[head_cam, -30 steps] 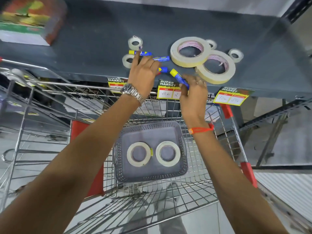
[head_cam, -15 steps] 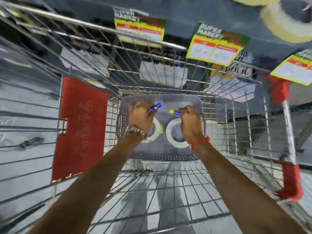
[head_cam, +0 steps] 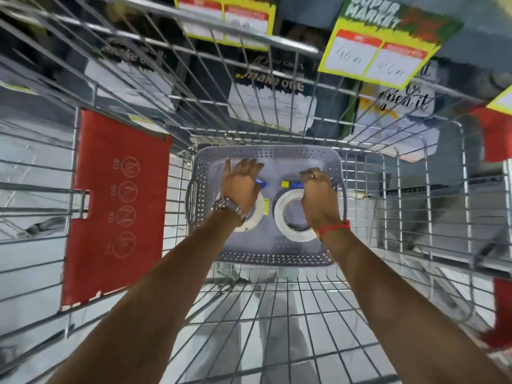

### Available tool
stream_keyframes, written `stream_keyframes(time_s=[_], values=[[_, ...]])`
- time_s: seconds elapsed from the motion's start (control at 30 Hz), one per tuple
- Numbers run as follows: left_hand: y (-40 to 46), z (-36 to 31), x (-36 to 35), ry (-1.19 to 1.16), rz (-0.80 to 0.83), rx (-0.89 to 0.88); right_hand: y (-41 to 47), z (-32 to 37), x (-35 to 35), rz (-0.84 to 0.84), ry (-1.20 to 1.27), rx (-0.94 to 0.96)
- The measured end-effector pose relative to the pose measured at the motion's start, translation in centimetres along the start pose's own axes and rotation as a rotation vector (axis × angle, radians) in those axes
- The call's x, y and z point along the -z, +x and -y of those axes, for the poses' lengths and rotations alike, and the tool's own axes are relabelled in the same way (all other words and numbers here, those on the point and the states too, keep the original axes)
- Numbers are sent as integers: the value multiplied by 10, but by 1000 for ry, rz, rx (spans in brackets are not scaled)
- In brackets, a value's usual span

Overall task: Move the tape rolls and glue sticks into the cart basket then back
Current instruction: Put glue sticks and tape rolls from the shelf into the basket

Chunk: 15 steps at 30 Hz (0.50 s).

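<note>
Below, perforated grey plastic basket (head_cam: pixel 266 155)

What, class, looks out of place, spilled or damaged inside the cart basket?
Nothing stands out. Two tape rolls lie flat, side by side, in the grey basket. The left hand and right hand are low over them, with blue glue sticks at the fingers.

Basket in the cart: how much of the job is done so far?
Two tape rolls already lie flat in the grey basket. In hand: the left hand and the right hand are each down in it with a blue glue stick. The shelf is out of view, so what is left there cannot be told. Everything must still go back.
</note>
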<state>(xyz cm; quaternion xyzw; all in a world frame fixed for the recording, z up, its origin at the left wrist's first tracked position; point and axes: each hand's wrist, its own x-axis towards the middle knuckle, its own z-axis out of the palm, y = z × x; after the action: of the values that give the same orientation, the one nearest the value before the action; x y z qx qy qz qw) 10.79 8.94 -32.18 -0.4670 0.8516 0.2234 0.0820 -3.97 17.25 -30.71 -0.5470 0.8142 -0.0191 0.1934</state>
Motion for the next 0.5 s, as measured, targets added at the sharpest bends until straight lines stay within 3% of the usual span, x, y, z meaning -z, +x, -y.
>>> stream_keyframes(time_s=[0.1, 0.2, 0.3, 0.4, 0.5], values=[[-16, -13, 32, -72, -126, -153, -11, 8, 30, -154, 109, 31], [-26, -31, 83, -251, -485, -459, -18, 23, 81, -482, 217, 129], [-26, -54, 158, -235, -748, -634, -16, 45, 154, -763, 395, 198], [-7, -70, 225, -163, -821, -512, 5, 66, 221, -871, 389, 240], [26, -68, 263, -136, -678, -202, 44, 80, 262, -757, 231, 231]])
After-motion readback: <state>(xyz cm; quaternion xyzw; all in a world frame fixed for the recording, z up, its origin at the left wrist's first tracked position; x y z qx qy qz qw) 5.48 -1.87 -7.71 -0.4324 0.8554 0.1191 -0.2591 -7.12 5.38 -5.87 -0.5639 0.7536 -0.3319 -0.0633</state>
